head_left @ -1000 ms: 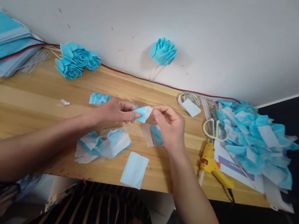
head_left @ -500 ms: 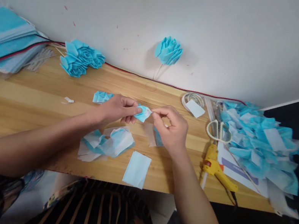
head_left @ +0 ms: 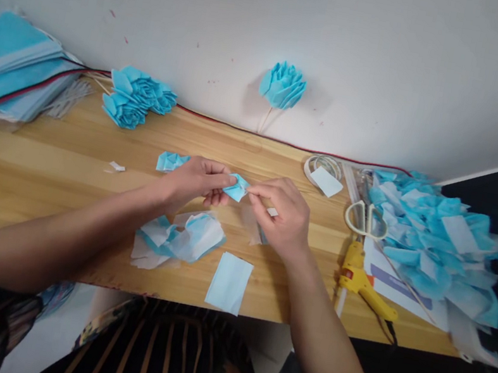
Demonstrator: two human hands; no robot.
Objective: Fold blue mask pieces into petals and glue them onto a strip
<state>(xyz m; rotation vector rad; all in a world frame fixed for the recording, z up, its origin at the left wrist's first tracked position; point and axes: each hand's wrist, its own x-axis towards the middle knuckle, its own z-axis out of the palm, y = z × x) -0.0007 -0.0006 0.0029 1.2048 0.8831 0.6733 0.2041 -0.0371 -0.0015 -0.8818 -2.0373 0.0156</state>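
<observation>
Over the middle of the wooden table (head_left: 39,175) my left hand (head_left: 194,182) and my right hand (head_left: 282,215) meet, both pinching a small folded piece of light-blue tissue (head_left: 236,187) between thumb and fingers. Under my right hand lie more small blue and white scraps. A crumpled blue-and-white tissue heap (head_left: 182,238) lies just below my left hand. A flat pale-blue rectangle (head_left: 229,282) rests at the table's front edge. A small folded blue piece (head_left: 170,161) lies behind my left hand.
Finished blue paper flowers (head_left: 136,99) lie at the back left, and one on a stem (head_left: 283,85) leans on the wall. A stack of blue sheets (head_left: 5,66) is far left. White scissors (head_left: 363,218), a yellow glue gun (head_left: 360,282), a tape roll (head_left: 322,167) and a tissue pile (head_left: 437,239) crowd the right.
The blue piece between my fingers has been folded smaller and tighter. Both hands have shifted slightly lower and closer together.
</observation>
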